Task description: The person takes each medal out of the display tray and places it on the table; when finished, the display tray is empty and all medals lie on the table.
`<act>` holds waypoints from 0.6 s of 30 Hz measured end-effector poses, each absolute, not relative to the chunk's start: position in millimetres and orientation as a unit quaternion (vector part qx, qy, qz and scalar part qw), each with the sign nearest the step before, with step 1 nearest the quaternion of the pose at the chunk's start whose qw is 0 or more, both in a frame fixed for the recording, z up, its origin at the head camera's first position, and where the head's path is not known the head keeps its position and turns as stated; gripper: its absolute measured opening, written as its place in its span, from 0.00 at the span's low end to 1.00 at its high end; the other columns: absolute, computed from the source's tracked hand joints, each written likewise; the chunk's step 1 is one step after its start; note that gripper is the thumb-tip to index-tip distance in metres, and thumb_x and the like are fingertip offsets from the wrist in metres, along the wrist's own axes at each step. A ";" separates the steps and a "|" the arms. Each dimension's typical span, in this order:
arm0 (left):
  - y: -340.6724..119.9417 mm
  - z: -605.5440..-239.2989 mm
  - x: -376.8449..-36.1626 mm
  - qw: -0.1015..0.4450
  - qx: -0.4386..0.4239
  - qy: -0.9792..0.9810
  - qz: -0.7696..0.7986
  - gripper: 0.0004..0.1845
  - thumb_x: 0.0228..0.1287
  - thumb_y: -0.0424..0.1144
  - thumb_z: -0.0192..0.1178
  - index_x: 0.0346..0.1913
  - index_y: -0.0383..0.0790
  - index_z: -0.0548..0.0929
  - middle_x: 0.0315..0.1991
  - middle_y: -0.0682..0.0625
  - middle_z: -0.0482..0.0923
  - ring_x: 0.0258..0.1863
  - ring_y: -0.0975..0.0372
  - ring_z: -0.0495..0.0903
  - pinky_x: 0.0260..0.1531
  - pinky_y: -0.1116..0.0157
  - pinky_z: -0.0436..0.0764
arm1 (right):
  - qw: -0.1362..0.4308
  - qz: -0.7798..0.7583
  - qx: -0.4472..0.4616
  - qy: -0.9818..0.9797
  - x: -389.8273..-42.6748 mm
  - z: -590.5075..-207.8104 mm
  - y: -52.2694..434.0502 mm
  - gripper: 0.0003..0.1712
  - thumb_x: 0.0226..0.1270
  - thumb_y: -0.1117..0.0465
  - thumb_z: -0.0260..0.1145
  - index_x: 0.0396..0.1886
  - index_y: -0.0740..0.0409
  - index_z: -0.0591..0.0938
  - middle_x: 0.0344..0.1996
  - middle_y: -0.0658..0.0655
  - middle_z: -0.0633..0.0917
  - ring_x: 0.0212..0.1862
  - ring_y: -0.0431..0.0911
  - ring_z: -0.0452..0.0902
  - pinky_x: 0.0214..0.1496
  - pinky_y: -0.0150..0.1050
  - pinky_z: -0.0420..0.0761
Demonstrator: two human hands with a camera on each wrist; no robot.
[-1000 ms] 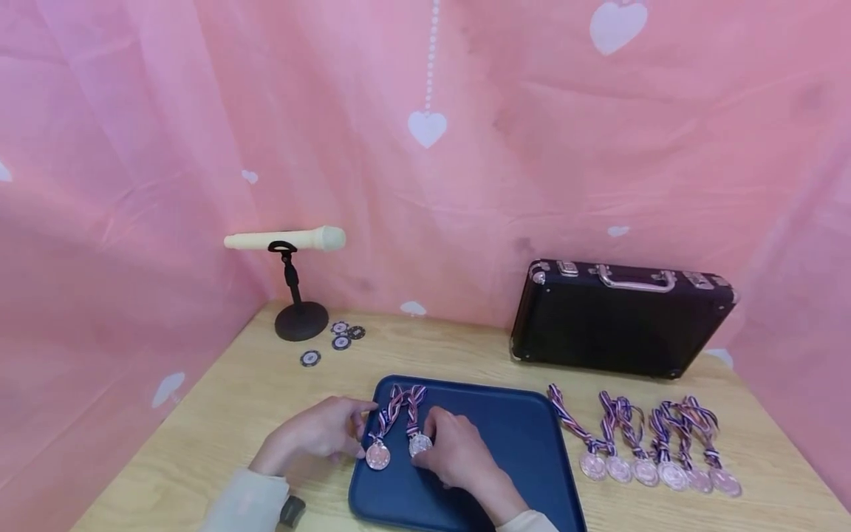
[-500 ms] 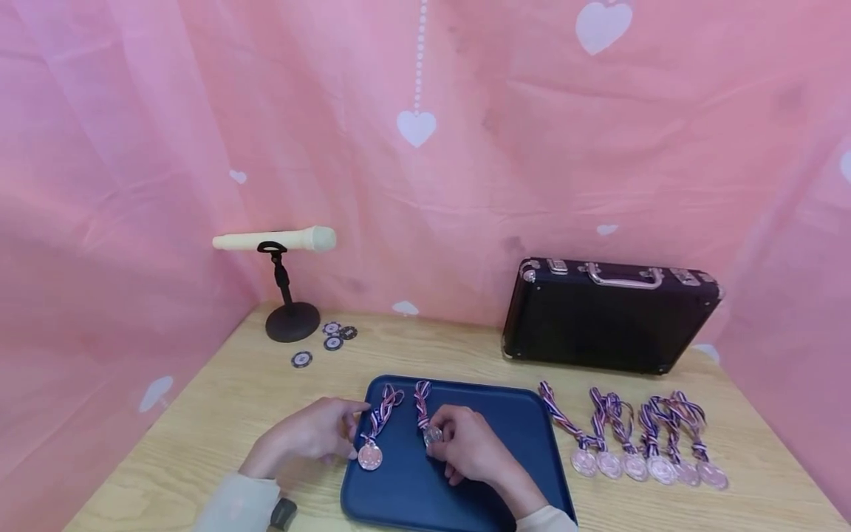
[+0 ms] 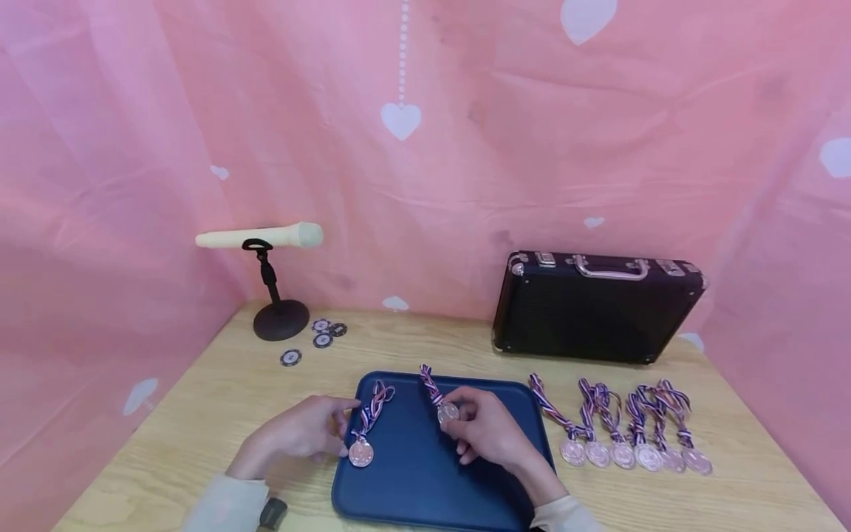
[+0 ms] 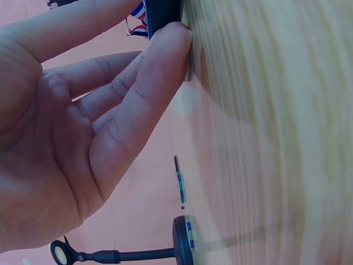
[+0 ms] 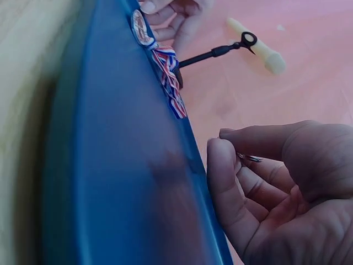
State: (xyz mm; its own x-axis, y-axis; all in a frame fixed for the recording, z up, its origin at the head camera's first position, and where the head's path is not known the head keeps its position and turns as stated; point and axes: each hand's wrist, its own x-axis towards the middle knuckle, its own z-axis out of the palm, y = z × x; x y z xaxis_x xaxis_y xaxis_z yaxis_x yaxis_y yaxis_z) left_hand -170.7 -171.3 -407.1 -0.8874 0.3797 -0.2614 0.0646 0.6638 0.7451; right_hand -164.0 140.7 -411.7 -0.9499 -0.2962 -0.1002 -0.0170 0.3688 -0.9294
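Note:
My right hand (image 3: 488, 428) pinches a silver medal (image 3: 448, 414) between thumb and fingers above the blue tray (image 3: 405, 488). Its striped ribbon (image 3: 430, 384) stretches towards the tray's far rim. In the right wrist view only the edge of the held medal (image 5: 251, 158) shows between my fingertips. My left hand (image 3: 309, 428) touches the tray's left edge with thumb and index finger spread apart. Just right of that hand, a copper-coloured medal (image 3: 361, 453) lies on the tray, its red, white and blue ribbon (image 3: 375, 408) running away from me.
Several ribboned medals (image 3: 623, 455) lie in a row right of the tray. A black briefcase (image 3: 595, 310) stands behind them. At the back left are a cream microphone (image 3: 266, 236) on a black stand (image 3: 281, 320) and several poker chips (image 3: 323, 340). A pink curtain (image 3: 425, 192) hangs behind.
My right hand has lifted the silver medal and moved it right and farther back, away from the copper-coloured one. The left hand stays at the tray's edge. The head view has shifted slightly.

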 end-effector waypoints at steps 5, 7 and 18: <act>-171.5 -408.9 -171.3 0.202 0.131 0.888 0.392 0.41 0.56 0.23 0.75 0.75 0.34 0.74 0.37 0.47 0.77 0.23 0.56 0.78 0.22 0.61 0.81 | 0.113 -0.564 -0.084 0.813 -164.9 -408.3 155.5 0.21 0.69 0.67 0.72 0.59 0.65 0.81 0.23 0.55 0.81 0.20 0.43 0.79 0.22 0.43 0.87; -171.5 -408.3 -171.2 0.203 0.131 0.887 0.394 0.41 0.56 0.22 0.75 0.75 0.33 0.73 0.37 0.47 0.77 0.22 0.56 0.77 0.21 0.61 0.81 | 0.108 -0.572 -0.083 0.809 -165.3 -406.6 162.7 0.22 0.69 0.67 0.72 0.61 0.66 0.80 0.24 0.56 0.82 0.21 0.43 0.79 0.22 0.43 0.87; -170.7 -408.0 -170.9 0.210 0.117 0.887 0.394 0.42 0.55 0.22 0.75 0.75 0.34 0.73 0.36 0.46 0.77 0.21 0.57 0.77 0.22 0.61 0.82 | 0.094 -0.580 -0.050 0.807 -162.8 -397.7 208.6 0.26 0.71 0.68 0.69 0.66 0.69 0.75 0.27 0.54 0.79 0.24 0.45 0.78 0.24 0.40 0.87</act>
